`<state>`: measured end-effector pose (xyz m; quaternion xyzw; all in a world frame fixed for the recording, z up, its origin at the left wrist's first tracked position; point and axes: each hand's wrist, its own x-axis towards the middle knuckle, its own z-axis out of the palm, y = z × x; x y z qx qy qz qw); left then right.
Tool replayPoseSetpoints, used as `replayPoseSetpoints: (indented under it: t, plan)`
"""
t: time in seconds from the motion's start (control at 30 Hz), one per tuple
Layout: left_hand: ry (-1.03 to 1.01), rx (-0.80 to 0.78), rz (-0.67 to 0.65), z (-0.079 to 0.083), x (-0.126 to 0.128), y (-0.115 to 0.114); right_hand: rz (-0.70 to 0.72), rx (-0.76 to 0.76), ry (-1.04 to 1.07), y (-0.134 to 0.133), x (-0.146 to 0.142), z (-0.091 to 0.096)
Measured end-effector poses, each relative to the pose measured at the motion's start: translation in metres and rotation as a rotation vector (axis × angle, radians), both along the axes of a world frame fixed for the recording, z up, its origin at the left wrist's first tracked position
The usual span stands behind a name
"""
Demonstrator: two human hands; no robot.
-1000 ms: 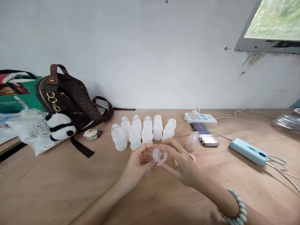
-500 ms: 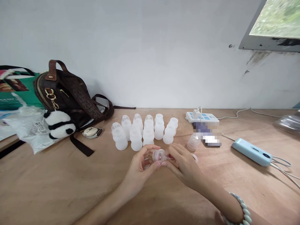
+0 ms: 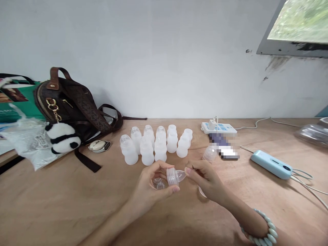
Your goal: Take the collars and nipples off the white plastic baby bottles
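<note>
My left hand (image 3: 151,186) grips a clear ribbed screw ring (image 3: 172,176) between thumb and fingers, above the wooden table (image 3: 64,201). A clear silicone teat (image 3: 180,175) sticks out of the ring towards the right. My right hand (image 3: 206,181) pinches the tip of that teat. Small clear parts (image 3: 159,183) show inside my left palm. Just beyond my hands stand several translucent white baby bottles (image 3: 156,145) in two rows. One capped bottle (image 3: 209,153) lies on its side behind my right hand, and a clear ring (image 3: 200,191) lies under it.
A brown bag (image 3: 69,102) with a panda toy (image 3: 60,136) sits at the back left, beside a plastic bag (image 3: 28,141). A white power strip (image 3: 219,128) and a light blue device (image 3: 271,164) with cables lie to the right.
The ring turned from facing me to lying sideways, and the teat now pokes out through it. My right hand shifted right, pulling on the teat's tip.
</note>
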<state>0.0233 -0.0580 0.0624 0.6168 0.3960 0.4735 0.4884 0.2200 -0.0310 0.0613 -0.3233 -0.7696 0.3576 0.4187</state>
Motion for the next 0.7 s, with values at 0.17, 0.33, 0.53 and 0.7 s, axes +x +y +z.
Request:
replayPoseSetpoints:
  t: [0.17, 0.33, 0.53, 0.7]
  plan:
    - [-0.079, -0.102, -0.006, 0.002, -0.002, 0.002, -0.011, 0.163, -0.036, 0.002, 0.004, 0.002]
    - [-0.148, -0.139, -0.097, -0.006, 0.001, 0.003, 0.036, 0.370, -0.107, -0.001, 0.001, 0.001]
    - [-0.083, -0.154, 0.004, -0.012, -0.003, 0.004, -0.218, 0.394, -0.172, 0.028, 0.016, 0.003]
    - [0.036, -0.082, 0.041, -0.010, -0.003, 0.000, -0.289, 0.301, -0.483, 0.052, 0.025, 0.001]
